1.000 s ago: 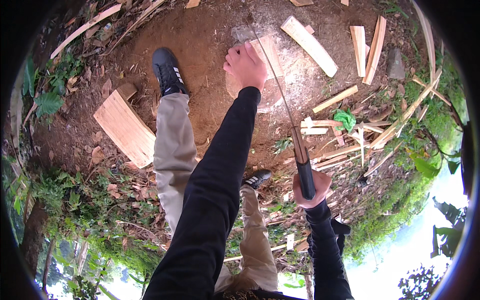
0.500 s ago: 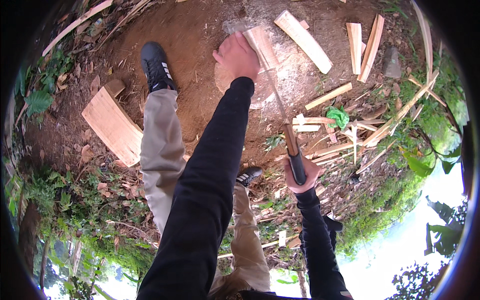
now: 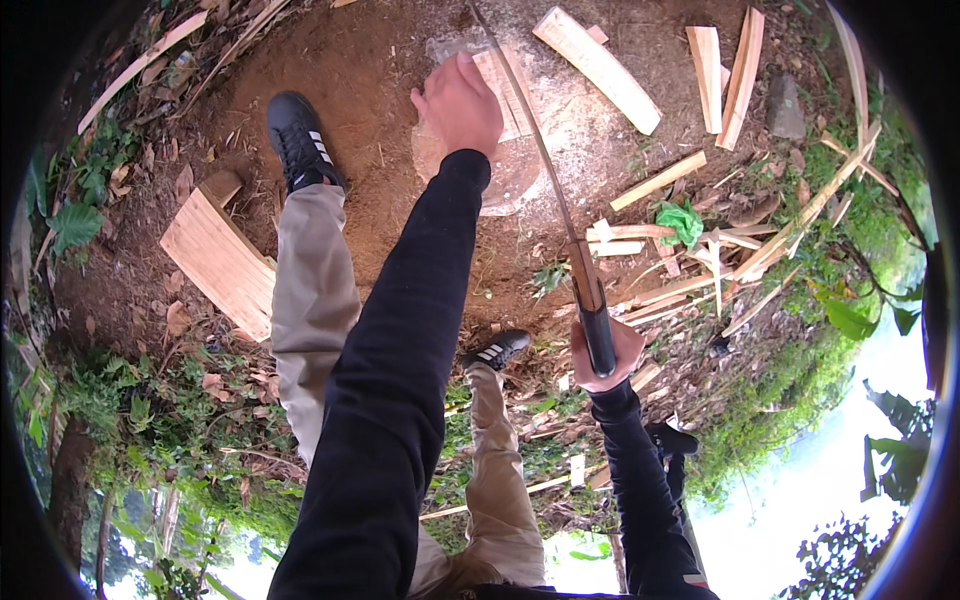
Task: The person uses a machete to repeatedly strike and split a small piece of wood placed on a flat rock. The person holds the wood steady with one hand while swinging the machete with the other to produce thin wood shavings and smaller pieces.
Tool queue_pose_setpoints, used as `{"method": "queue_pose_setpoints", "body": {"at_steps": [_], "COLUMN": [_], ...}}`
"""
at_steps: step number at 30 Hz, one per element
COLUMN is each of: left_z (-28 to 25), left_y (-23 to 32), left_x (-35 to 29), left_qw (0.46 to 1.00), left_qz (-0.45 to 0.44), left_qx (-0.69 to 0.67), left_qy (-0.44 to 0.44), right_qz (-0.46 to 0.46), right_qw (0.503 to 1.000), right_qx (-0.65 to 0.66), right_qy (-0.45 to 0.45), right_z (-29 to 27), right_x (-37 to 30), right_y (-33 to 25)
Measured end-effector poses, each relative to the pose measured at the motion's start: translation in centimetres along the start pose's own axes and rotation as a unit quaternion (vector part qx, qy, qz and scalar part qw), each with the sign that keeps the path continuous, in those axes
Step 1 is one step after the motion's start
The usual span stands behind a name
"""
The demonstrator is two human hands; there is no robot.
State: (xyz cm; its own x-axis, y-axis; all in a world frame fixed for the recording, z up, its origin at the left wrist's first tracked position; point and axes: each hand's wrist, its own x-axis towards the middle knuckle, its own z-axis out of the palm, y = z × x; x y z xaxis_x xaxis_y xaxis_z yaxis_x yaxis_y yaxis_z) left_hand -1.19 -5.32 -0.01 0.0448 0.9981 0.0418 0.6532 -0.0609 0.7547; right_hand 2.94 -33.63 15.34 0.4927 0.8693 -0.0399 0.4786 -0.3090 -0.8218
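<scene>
Step in hand: splitting a piece of wood on the chopping block; judging by the poised blade, the piece is being steadied for a cut.
Left hand: the left hand [image 3: 460, 105] lies palm down with fingers curled over the pale flat piece of split wood [image 3: 503, 92], pressing it onto the block; how tightly it grips cannot be told.
Right hand: the right hand [image 3: 603, 352] is wrapped fully round the dark handle of the long thin-bladed machete with a brown wooden neck [image 3: 560, 210], held near the person's body, well apart from the block.
Machete blade: it runs from the handle up past the right edge of the block, just beside the wood piece and the left hand; whether the edge touches the wood cannot be told.
Wood piece: on the top of the round pale sawn-log chopping block [image 3: 495, 175], toward its far edge, partly under the left hand.
Block: stands on bare brown earth, between the person's black shoe with white stripes [image 3: 300, 140] and the scattered pale wood splints [image 3: 650, 180].
Around: a broad pale plank [image 3: 218, 262] lies left of the leg; a crumpled green plastic bag [image 3: 682, 220] sits among the splints to the right.
Next move calls for: likely a cut along the grain, with the left fingers clear of the blade's line.
</scene>
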Motion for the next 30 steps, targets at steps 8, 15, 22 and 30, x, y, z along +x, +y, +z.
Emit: {"method": "queue_pose_setpoints", "body": {"at_steps": [8, 15, 22, 30], "left_z": [0.4, 0.6, 1.2, 1.5], "left_y": [0.5, 0.9, 0.6, 0.4], "left_x": [-0.5, -0.4, -0.4, -0.2], "left_qw": [0.998, 0.998, 0.997, 0.995], "left_qz": [-0.023, -0.063, -0.057, -0.052], "left_qx": [0.03, 0.01, 0.015, 0.023], "left_qy": [0.042, 0.029, 0.058, 0.076], "right_qz": [0.017, 0.014, 0.019, 0.015], "right_qw": [1.0, 1.0, 1.0, 1.0], "right_qx": [-0.013, 0.023, 0.002, -0.011], "right_qy": [-0.006, -0.008, -0.006, -0.005], "right_z": [-0.2, -0.3, 0.9, 1.3], "right_x": [-0.2, -0.2, 1.2, 1.7], "right_y": [-0.4, -0.6, -0.6, 0.4]}}
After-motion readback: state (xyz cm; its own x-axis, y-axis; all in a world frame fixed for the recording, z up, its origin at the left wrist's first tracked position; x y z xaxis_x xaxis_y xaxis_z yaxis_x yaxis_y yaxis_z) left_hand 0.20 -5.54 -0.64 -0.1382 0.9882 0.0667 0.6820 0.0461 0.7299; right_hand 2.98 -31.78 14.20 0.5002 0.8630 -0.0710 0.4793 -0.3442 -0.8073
